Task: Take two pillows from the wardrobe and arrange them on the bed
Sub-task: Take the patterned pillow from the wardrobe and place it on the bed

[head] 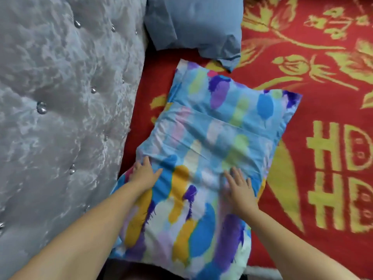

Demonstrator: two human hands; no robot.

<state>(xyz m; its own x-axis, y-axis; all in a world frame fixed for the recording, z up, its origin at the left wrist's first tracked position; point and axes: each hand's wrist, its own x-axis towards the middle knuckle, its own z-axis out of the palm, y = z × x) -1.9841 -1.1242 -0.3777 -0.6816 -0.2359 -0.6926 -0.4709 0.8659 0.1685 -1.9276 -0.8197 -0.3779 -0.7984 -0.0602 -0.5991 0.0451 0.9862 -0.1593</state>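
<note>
Multicolour pillow (pixel 201 158) flat on red-gold bedspread (pixel 323 98), left hand (pixel 144 174) and right hand (pixel 240 190) pressing it open-palmed, fingers apart; blue-grey pillow (pixel 193 25) touching its far corner, grey tufted headboard (pixel 60 98) alongside.

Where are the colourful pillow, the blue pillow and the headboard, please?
colourful pillow (pixel 214 138), head view, its middle fold.
blue pillow (pixel 197 23), head view, its centre.
headboard (pixel 60 77), head view, its tufted grey padding.

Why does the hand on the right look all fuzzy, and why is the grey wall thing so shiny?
Head view: the right hand is smeared by motion blur, while the left hand is sharper; the padded grey headboard and its studs catch glare from the room light; the wide lens bends the edges; the colourful pillow is evenly lit, with soft shadows.
</note>
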